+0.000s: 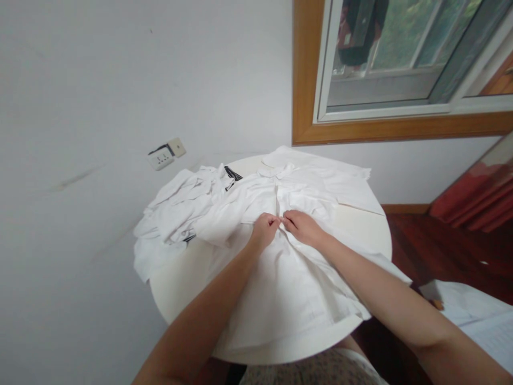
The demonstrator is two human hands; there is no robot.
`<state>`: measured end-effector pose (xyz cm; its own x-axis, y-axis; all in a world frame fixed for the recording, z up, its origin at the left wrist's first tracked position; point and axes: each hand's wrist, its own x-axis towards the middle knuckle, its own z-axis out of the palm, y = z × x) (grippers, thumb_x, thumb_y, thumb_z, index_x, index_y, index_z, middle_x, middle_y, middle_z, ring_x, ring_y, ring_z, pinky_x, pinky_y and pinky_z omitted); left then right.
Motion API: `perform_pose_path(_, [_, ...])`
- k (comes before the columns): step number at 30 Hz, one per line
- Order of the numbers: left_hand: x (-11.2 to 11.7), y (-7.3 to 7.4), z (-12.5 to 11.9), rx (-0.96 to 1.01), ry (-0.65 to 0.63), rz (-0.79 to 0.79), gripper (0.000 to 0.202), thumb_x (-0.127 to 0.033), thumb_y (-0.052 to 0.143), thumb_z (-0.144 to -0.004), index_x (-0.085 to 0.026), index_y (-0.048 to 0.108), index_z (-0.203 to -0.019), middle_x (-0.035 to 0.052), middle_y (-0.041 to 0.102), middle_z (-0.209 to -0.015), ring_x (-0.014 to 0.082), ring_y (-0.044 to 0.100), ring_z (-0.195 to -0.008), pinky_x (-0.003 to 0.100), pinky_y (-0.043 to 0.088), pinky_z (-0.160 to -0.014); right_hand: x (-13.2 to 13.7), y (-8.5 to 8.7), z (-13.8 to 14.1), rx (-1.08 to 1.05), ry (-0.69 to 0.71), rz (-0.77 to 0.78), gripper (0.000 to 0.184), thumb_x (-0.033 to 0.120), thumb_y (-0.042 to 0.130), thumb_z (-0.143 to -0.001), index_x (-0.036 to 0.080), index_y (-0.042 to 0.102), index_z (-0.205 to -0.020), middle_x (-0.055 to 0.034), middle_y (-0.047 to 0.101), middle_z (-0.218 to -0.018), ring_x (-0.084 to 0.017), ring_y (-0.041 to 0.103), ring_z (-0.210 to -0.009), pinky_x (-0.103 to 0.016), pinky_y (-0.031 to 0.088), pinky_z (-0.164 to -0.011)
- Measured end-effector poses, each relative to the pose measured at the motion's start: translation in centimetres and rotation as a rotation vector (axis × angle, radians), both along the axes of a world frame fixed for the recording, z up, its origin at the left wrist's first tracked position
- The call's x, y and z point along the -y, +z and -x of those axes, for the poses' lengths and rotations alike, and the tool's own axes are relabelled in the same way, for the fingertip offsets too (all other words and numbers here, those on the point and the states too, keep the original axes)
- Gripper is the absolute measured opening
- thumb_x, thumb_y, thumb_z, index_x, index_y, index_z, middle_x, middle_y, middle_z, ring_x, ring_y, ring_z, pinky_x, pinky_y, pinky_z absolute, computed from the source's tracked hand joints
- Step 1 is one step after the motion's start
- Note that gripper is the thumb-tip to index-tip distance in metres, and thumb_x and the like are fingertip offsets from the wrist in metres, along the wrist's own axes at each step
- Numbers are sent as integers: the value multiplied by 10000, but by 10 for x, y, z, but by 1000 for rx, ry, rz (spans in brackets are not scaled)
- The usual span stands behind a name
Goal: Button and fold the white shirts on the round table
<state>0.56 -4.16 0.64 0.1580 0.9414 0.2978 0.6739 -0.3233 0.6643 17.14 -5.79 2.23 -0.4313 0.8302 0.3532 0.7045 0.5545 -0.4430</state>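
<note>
A white button-up shirt (288, 278) lies spread front-up on a round white table (176, 278), collar toward the wall. My left hand (263, 229) and my right hand (301, 225) meet at the shirt's front placket, about mid-chest. Both hands have their fingers pinched closed on the fabric edges there, fingertips almost touching. Whether a button sits between them is hidden by the fingers.
A heap of crumpled white garments (176, 219) with a black strip covers the table's left side. A wall socket (165, 155) is behind it. A wood-framed window (401, 69) is at the upper right. Dark red floor (441, 251) and white cloth (473, 310) lie to the right.
</note>
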Motion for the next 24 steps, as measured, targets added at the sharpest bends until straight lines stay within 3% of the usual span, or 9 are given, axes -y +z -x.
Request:
perform_pose_path(5, [1, 1, -1, 14, 20, -5, 230, -246, 527, -830, -203, 601, -617, 2, 619, -678, 152, 583, -733, 287, 479, -735, 2, -5, 10, 136, -90, -109, 238, 281, 368, -981, 187, 569, -894, -87, 613, -849, -199, 548, -799, -288, 356, -705])
perform_pose_path(9, [-1, 0, 0, 9, 7, -11, 204, -216, 528, -824, -203, 596, -632, 0, 617, -698, 149, 582, -752, 288, 477, -756, 2, -5, 11, 166, -128, -121, 191, 266, 423, -951, 182, 581, -885, -95, 632, -853, -201, 557, -776, -286, 349, -667])
perform_pose_path(15, [1, -1, 1, -88, -58, -102, 168, -213, 507, -862, -197, 572, -708, 21, 599, -747, 160, 569, -776, 305, 470, -764, -7, -13, 9, -36, -159, 12, 237, 249, 440, -923, 199, 554, -720, -28, 606, -719, -152, 529, -684, -248, 339, -631])
perform_pose_path(21, [7, 2, -1, -230, -74, -241, 159, -247, 466, -910, -198, 558, -790, 68, 596, -824, 210, 549, -858, 372, 438, -836, -16, -17, 1, -266, -50, 175, 365, 321, 390, -947, 198, 491, -618, 33, 482, -550, -116, 458, -554, -224, 331, -563])
perform_pose_path(24, [10, 5, -2, -223, -78, -240, 103, -234, 486, -898, -204, 556, -828, 65, 596, -861, 211, 551, -891, 371, 431, -862, -16, -15, -2, -317, -35, 212, 405, 357, 378, -958, 196, 486, -603, 34, 493, -537, -112, 466, -540, -224, 347, -570])
